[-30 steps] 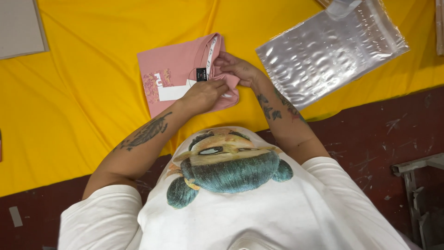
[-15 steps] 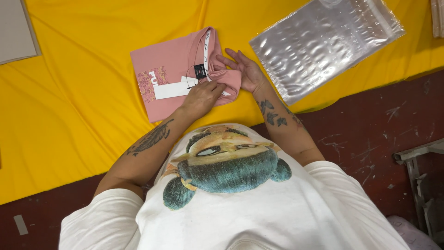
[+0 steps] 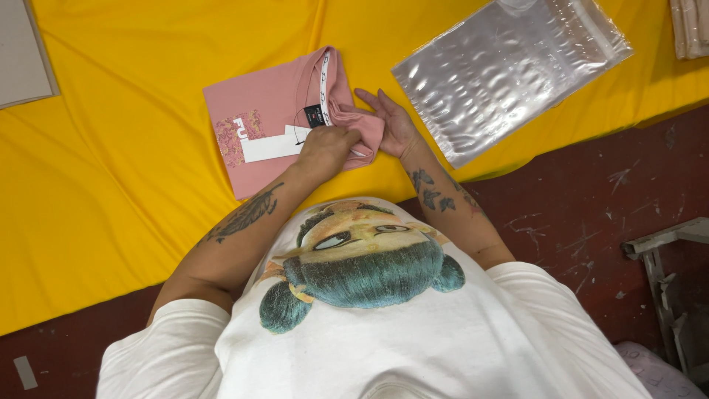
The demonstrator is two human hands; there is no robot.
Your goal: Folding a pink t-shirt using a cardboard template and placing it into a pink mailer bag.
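While both hands work at the folded shirt, the scene runs thus, biggest first

Yellow cloth (image 3: 133,185): covers most of the work surface, wrinkled, runs edge to edge across upper view; everything else lies on it

Dark red floor (image 3: 591,192): below and to the right of the cloth, scuffed w/ pale paint marks

Clear plastic bag (image 3: 509,74): flat, shiny, crinkled, upper right on the cloth, tilted; near the right hand but apart from it, not touched

Pink folded shirt (image 3: 273,111): lies flat at centre of the cloth, roughly square fold, tilted; collar w/ white-and-black tape faces up-right; pale print and white patch on front; small black tag at neck

Grey board (image 3: 22,52): upper left corner, flat on the cloth, partly out of view, well apart from shirt

Metal frame (image 3: 665,258): lower right on the floor, only part seen

Beige fabric (image 3: 690,26): top right corner, mostly cut off

Left hand (image 3: 325,148): fingers curled shut, knuckles up, pinching the shirt's near-right edge approx. by the collar; tattooed forearm crosses the cloth

Right hand (image 3: 391,125): open, fingers straight and spread, palm flat against the bunched pink fabric at the shirt's right corner; presses, doesn't grip

Hands vs. each other: just beside, w/ a fold of pink fabric between
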